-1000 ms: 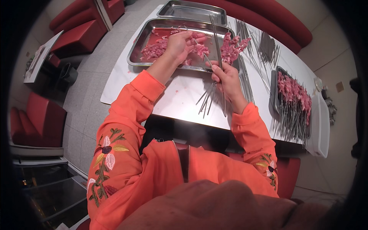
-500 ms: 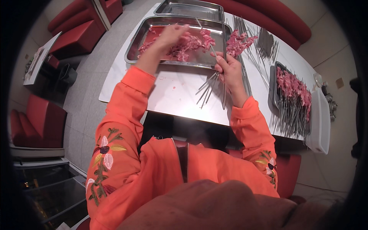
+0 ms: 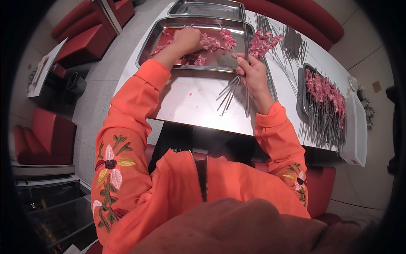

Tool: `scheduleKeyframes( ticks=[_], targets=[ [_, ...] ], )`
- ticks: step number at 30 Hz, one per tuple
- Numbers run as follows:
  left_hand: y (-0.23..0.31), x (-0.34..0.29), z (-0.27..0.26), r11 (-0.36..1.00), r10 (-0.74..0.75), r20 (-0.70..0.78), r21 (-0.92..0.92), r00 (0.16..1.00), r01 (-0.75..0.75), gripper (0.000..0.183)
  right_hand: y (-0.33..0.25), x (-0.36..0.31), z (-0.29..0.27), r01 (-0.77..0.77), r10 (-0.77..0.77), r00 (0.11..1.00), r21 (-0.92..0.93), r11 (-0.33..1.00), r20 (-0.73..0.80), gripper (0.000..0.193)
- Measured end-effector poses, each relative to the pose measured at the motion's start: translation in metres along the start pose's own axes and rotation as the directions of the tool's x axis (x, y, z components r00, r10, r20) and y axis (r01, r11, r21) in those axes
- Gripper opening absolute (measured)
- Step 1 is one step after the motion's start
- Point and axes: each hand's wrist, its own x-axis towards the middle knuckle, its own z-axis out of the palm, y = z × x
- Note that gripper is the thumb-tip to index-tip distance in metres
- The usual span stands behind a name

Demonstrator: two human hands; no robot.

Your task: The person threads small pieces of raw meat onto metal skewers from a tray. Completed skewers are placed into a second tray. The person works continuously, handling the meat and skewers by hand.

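In the large metal tray [image 3: 146, 63] lie chunks of raw meat [image 3: 209, 42]. Down among them is my left hand [image 3: 188, 40], its fingers curled and partly hidden, so what they pinch cannot be made out. Over the tray's right front edge, my right hand [image 3: 253, 74] grips a bunch of metal skewers [image 3: 230, 93]. One skewer in this grip points up and left with meat pieces [image 3: 228, 39] threaded on it. More threaded meat [image 3: 264, 44] fans out beyond the same hand.
Loose metal skewers [image 3: 292, 44] are piled on the white table [image 3: 190, 106] to the right. Beyond them, a dark tray [image 3: 303, 101] holds many meat skewers [image 3: 325, 99], beside a white plastic bin [image 3: 355, 131]. Another metal tray [image 3: 207, 8] stands at the back.
My left hand has lowered into the meat, its fingers now curled downward. My right hand keeps its hold on the skewers, nearly in place.
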Motion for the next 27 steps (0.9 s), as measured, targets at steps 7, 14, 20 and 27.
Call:
scheduleKeyframes(
  ticks=[7,14,20,27],
  targets=[
    [-0.014,-0.015,-0.006,0.961,-0.051,-0.152,-0.276,0.987,0.007,0.025,-0.003,-0.002,0.004,-0.021,0.021,1.0,-0.014,1.0,-0.007,0.024],
    [0.005,-0.002,0.005,0.996,0.002,-0.106,-0.091,0.994,-0.012,0.024,0.0,-0.002,0.001,-0.005,0.005,1.0,0.001,1.0,0.009,0.024],
    [-0.047,0.011,-0.024,0.458,-0.115,0.218,-0.854,0.969,0.247,0.016,-0.003,-0.003,0.005,-0.013,0.013,1.0,-0.017,1.0,0.011,0.025],
    [-0.048,0.006,-0.014,-0.287,-0.018,0.335,-0.904,0.942,0.316,0.022,-0.003,-0.005,0.005,0.0,0.001,0.999,-0.025,1.0,0.054,0.026]
  ],
)
